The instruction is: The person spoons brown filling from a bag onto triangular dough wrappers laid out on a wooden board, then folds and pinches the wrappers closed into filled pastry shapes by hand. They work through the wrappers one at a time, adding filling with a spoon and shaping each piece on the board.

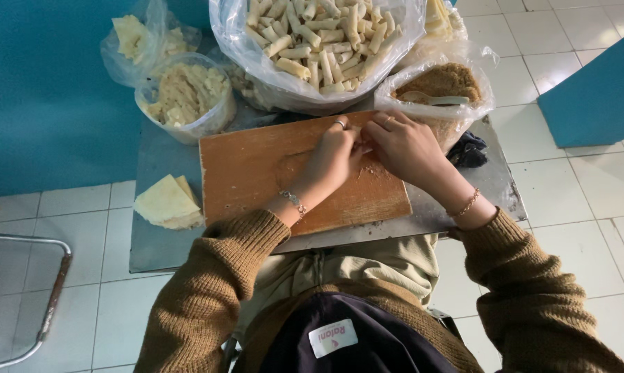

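Note:
My left hand point(333, 155) and my right hand point(403, 146) meet at the far edge of a brown wooden board point(250, 173), fingers curled around a small pale pastry piece point(361, 147) that is mostly hidden between them. The left hand wears a ring and a bracelet, and the right wrist also carries a bracelet. Just beyond the hands sits a big plastic bag of rolled pastry sticks point(319, 38). To the right stands a bag of brown crumbly filling point(440, 81) with a white spoon point(433, 99) in it.
A stack of pale pastry sheets point(167, 202) lies left of the board on the grey metal table point(156, 245). A plastic tub of yellowish filling point(186, 93) and a bag of sheets point(143, 38) stand at the back left. A dark cloth point(469, 150) lies at right. A metal chair frame point(49, 297) stands at lower left.

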